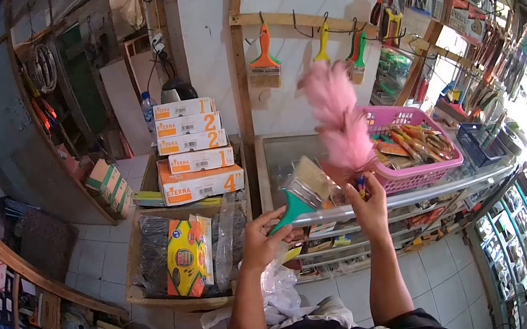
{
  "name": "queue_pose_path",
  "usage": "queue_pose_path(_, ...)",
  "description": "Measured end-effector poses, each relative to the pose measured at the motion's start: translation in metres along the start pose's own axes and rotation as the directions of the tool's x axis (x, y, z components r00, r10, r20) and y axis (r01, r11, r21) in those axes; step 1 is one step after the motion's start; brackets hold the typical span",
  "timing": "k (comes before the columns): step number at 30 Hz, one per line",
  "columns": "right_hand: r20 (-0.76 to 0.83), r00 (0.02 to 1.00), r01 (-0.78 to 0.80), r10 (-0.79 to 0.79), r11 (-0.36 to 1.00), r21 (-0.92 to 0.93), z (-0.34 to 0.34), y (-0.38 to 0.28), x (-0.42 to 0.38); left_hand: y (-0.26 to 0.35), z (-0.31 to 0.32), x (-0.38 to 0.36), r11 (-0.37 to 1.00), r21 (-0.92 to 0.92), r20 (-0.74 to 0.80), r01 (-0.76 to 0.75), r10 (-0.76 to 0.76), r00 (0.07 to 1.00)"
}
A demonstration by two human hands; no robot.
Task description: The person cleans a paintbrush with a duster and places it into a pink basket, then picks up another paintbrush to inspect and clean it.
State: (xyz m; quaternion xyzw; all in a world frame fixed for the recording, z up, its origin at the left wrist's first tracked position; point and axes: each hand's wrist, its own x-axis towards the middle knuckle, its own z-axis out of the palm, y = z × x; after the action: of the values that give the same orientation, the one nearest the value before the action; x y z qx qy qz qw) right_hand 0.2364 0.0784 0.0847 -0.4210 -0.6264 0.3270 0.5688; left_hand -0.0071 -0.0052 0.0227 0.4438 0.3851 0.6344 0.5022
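My left hand (pixel 263 239) is closed round the teal handle of a wide paintbrush (pixel 295 207), whose pale bristles point up and away over the glass counter (pixel 269 156). In my right hand (pixel 371 208) is the handle of a pink feather duster (pixel 343 126), gripped between thumb and fingers. Its feathers stand upright above the counter, slightly blurred at the top, and overlap the left edge of a pink plastic basket (pixel 427 173). Inside that basket lie several small brushes (pixel 411 141) with yellow and orange handles.
Orange and white boxes (pixel 201 186) are stacked left of the counter, behind a yellow-green packet (pixel 188 255) on dark bundles. Paintbrushes (pixel 266 61) hang from hooks on the wall rail. A dark blue basket (pixel 481 142) stands right of the pink one. Clear plastic (pixel 279 286) hangs near my body.
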Motion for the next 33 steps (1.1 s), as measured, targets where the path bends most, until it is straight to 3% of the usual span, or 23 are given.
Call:
queue_pose_path(1, 0.055, 0.998, -0.032, 0.030, 0.999, 0.024, -0.002, -0.009, 0.000, 0.011, 0.000, -0.004, 0.999, 0.031, 0.015, 0.034, -0.034, 0.999)
queue_pose_path(4, 0.234, 0.970, -0.099, 0.068, 0.987, 0.125, -0.007, -0.019, -0.004, 0.031, -0.001, -0.013, 0.988, 0.146, 0.097, -0.051, 0.036, 0.995)
queue_pose_path(7, 0.372, 0.910, -0.233, 0.185, 0.969, 0.088, -0.010, -0.012, -0.015, 0.042, -0.009, -0.020, 0.936, 0.317, 0.121, -0.154, 0.121, 0.985)
queue_pose_path(8, 0.477, 0.873, -0.144, 0.103, 0.988, 0.049, -0.015, 0.021, -0.012, 0.045, -0.014, -0.021, 0.934, 0.322, 0.093, -0.155, 0.132, 0.987)
queue_pose_path(10, 0.538, 0.814, -0.310, 0.222, 0.947, 0.079, -0.012, 0.016, -0.020, 0.052, -0.022, -0.024, 0.931, 0.329, 0.034, -0.156, 0.153, 0.988)
queue_pose_path(11, 0.569, 0.775, -0.391, 0.276, 0.916, 0.087, -0.007, 0.013, -0.024, 0.056, -0.021, -0.025, 0.963, 0.242, -0.057, -0.120, 0.138, 0.989)
queue_pose_path(13, 0.516, 0.821, -0.413, 0.245, 0.878, 0.240, 0.012, 0.007, -0.034, 0.069, -0.009, -0.030, 0.996, 0.051, -0.231, -0.071, 0.081, 0.970)
queue_pose_path(14, 0.504, 0.827, -0.435, 0.251, 0.853, 0.288, 0.019, 0.000, -0.038, 0.067, 0.000, -0.029, 0.982, 0.093, -0.361, -0.162, 0.185, 0.914)
queue_pose_path(17, 0.447, 0.845, -0.495, 0.295, 0.749, 0.441, 0.049, -0.011, -0.054, 0.034, 0.010, -0.016, 0.946, -0.107, -0.506, -0.305, 0.212, 0.836)
queue_pose_path(21, 0.384, 0.861, -0.506, 0.332, 0.630, 0.589, 0.088, -0.019, -0.070, 0.015, 0.036, -0.024, 0.943, -0.012, -0.238, -0.331, 0.319, 0.917)
queue_pose_path(23, 0.346, 0.875, -0.483, 0.338, 0.586, 0.650, 0.095, -0.025, -0.074, 0.013, 0.038, -0.026, 0.946, 0.007, -0.218, -0.324, 0.318, 0.923)
queue_pose_path(27, 0.400, 0.862, -0.485, 0.310, 0.731, 0.479, 0.078, -0.016, -0.071, 0.014, 0.027, -0.030, 0.950, 0.026, -0.243, -0.312, 0.309, 0.920)
queue_pose_path(28, 0.355, 0.883, -0.449, 0.306, 0.770, 0.454, 0.077, -0.009, -0.069, 0.012, 0.019, -0.028, 0.902, 0.231, -0.273, -0.366, 0.421, 0.865)
queue_pose_path(31, 0.300, 0.940, -0.270, 0.163, 0.893, 0.361, 0.061, 0.008, -0.071, 0.012, -0.003, -0.030, 0.947, -0.008, -0.281, -0.321, 0.306, 0.910)
queue_pose_path(33, 0.427, 0.898, -0.203, 0.105, 0.960, 0.191, 0.043, 0.012, -0.071, 0.002, -0.025, -0.032, 0.947, 0.112, -0.261, -0.302, 0.321, 0.910)
